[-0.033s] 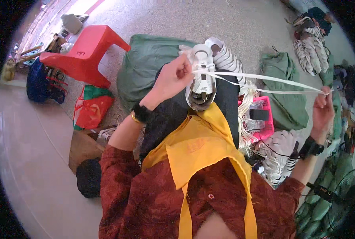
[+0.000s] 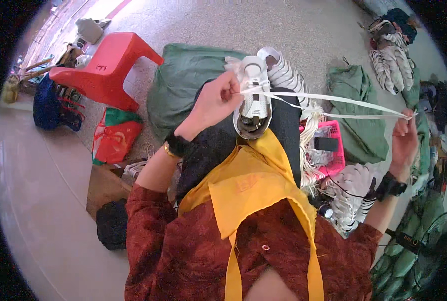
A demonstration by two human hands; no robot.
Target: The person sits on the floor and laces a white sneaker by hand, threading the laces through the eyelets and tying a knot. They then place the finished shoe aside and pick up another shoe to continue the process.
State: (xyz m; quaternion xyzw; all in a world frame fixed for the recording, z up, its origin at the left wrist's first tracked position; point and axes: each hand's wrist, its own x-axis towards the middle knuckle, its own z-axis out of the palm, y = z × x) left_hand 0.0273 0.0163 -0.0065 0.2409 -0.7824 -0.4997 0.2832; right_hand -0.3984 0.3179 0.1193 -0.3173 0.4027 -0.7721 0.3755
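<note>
A white sneaker (image 2: pixel 257 108) rests on my lap, its heel opening toward me. White shoelace (image 2: pixel 341 98) runs from its eyelets and stretches far out to the right in two strands. My left hand (image 2: pixel 215 103) is closed in a pinch at the sneaker's left side, on what looks like the lace by the eyelets. Out to the right, my right hand (image 2: pixel 405 138) grips the far part of the lace between its fingertips, pulling both strands nearly straight. A yellow apron (image 2: pixel 256 173) covers my front below the sneaker.
A pink basket (image 2: pixel 340 145) and hanging bundles of cream laces (image 2: pixel 311 150) stand right of my lap. Stacked white shoe uppers (image 2: pixel 351 193) lie nearer. Green sacks (image 2: pixel 198 75) are beyond my knees and to the right. A red plastic chair (image 2: pixel 105 65) stands at left.
</note>
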